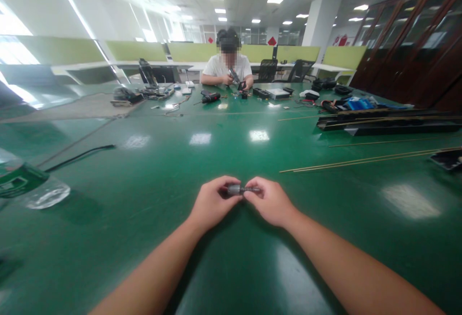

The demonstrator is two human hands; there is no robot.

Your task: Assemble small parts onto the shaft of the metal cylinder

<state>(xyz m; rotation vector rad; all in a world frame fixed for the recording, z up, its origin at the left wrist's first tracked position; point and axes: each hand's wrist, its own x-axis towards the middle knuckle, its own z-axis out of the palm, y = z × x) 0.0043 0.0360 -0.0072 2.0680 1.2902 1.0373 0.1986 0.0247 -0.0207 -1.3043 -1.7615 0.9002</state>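
Observation:
Over the green table, a small grey metal cylinder with a thinner shaft lies crosswise between my two hands. My left hand is closed round the wide cylinder end, thumb below and fingers above. The thinner shaft, pointing right, sits in a pinch between thumb and fingertips of my right hand. Both sets of fingertips nearly meet at the middle of the part. My fingers cover some of it, and its finer details are too small to make out.
A clear bottle with a green label lies at the left, near a black cable. Thin brass-coloured rods and black channels lie at right. Across the table a person handles a tool beside a power drill.

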